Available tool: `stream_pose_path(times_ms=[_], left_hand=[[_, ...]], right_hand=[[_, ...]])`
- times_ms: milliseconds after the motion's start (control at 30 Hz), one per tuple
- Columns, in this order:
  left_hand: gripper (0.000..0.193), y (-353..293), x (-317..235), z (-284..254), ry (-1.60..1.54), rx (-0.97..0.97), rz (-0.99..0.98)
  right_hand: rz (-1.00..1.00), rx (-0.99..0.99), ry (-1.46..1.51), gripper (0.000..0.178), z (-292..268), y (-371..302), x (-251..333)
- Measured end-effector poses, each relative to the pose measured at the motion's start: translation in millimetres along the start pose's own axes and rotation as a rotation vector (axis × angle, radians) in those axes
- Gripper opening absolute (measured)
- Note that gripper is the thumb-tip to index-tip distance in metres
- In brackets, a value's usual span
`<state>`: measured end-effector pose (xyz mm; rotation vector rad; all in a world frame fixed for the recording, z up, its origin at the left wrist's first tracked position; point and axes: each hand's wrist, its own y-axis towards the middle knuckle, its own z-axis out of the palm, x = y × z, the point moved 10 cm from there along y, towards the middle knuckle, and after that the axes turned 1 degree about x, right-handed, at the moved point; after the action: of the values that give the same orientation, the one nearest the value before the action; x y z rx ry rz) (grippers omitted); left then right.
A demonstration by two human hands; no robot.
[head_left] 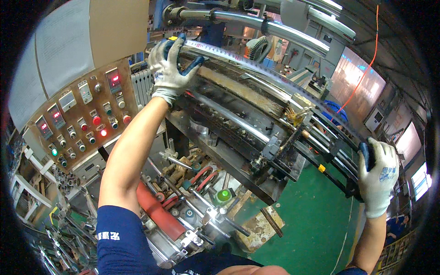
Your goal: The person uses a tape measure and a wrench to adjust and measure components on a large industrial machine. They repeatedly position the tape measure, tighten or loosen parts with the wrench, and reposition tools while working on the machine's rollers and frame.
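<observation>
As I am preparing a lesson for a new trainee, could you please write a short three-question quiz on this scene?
1. Which thing runs between the left hand and the right hand?
A) a rope
B) a tape measure
C) a hose

2. True or false: both of the person's hands are bare.

3. Fill in the blank: in the picture, the control panel with the lit red displays is nearer to the person's ____ hand.

Key:
1. B.
2. False; both wear pale gloves with blue on the fingers.
3. left.
</observation>
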<state>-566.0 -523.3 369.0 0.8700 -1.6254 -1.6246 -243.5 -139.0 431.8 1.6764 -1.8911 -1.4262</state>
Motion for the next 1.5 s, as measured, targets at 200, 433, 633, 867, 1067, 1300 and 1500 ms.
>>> stream_pose_path(times_ms=[200, 433, 633, 867, 1067, 1300, 1500], left_hand=[[0.051, 51.7, -100.8, -66.5, -0.089, 0.053, 0.555], [0.045, -17.9, -316.0, -99.4, -0.211, 0.693, 0.816], [0.053, -74.1, -378.3, -138.2, -0.464, 0.995, 0.828], [0.050, -44.8, -358.4, -152.9, -0.535, 0.811, 0.802], [0.056, -40.9, -325.0, -107.9, -0.629, 0.547, 0.697], [0.047, -27.0, -316.4, -64.1, -0.652, 0.510, 0.508], [0.046, -20.5, -320.9, -56.8, -0.675, 0.494, 0.492]], right_hand=[[-0.193, -0.039, 0.333, 0.056, -23.1, -36.4, 44.2], [-0.126, 0.303, 0.831, 0.063, 22.5, -94.8, 82.1], [0.124, 0.707, 1.557, 0.079, 72.9, -147.7, 124.0], [0.328, -0.082, 0.947, 0.079, 28.8, -179.2, -31.1], [0.277, -0.215, 1.054, 0.079, 67.7, -157.0, -110.2], [0.397, -0.056, 1.727, 0.077, 138.5, -151.3, -101.5], [0.718, 0.071, 1.883, 0.077, 158.7, -184.8, -98.4]])
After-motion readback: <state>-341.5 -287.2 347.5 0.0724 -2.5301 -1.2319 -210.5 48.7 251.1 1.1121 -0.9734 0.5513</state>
